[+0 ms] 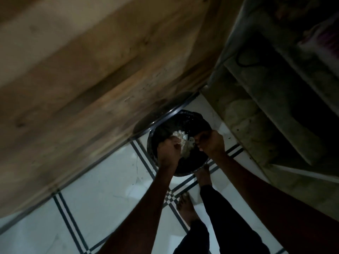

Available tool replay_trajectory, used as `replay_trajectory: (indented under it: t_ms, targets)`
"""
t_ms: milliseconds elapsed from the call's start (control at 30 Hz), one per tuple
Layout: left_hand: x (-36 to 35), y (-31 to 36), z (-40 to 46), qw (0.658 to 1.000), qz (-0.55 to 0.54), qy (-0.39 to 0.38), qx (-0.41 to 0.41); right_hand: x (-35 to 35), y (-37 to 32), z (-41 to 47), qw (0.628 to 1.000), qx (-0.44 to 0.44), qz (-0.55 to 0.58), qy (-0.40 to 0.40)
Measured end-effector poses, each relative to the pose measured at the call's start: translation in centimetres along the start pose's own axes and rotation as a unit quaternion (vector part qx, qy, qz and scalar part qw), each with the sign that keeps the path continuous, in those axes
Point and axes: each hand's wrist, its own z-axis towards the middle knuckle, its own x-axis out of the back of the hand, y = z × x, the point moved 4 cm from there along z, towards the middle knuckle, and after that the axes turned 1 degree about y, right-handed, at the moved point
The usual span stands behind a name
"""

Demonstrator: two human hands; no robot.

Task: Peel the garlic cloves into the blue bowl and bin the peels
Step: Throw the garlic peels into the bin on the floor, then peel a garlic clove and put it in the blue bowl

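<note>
A black round bin (185,166) stands on the tiled floor against the wall. Both my hands are over its opening. A pale clump of garlic peels (180,138) hangs between them, above the dark inside of the bin. My left hand (167,153) has its fingers curled round the left side of the clump. My right hand (211,142) is curled too and pinches the clump's right edge. The picture is dim and blurred, so I cannot make out single peels. No bowl or cloves are in view.
A brown stained wall (91,79) runs along the left. A stone shelf unit (266,110) stands close on the right of the bin. My bare feet (187,208) are on white floor tiles (102,195) with dark lines, just in front of the bin.
</note>
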Motion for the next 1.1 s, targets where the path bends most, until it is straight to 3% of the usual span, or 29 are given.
replay_trajectory:
  t_ms: [100, 333, 533, 767, 933, 1100]
  targets:
    - [4.7, 5.8, -5.0, 0.993, -0.11, -0.017, -0.029, 4.5, -3.0, -6.1, 0.998, 0.043, 0.038, 0.014]
    - [15.2, 24.2, -18.8, 0.959, -0.235, -0.101, -0.121, 22.3, -9.7, -26.2, 0.978, 0.145, 0.101, 0.111]
    - [16.7, 39.9, -31.1, 0.904, -0.33, -0.163, -0.219, 36.8, -9.6, -41.5, 0.941, 0.208, 0.16, 0.213]
    - [10.0, 52.7, -46.3, 0.856, -0.342, -0.235, -0.309, 50.3, 0.2, -54.2, 0.889, 0.235, 0.204, 0.335]
    - [-0.6, 58.3, -57.6, 0.847, -0.316, -0.288, -0.315, 60.1, 11.9, -60.5, 0.866, 0.216, 0.221, 0.393]
    - [-12.3, 61.3, -65.2, 0.854, -0.262, -0.321, -0.314, 67.5, 22.9, -63.3, 0.865, 0.164, 0.167, 0.443]
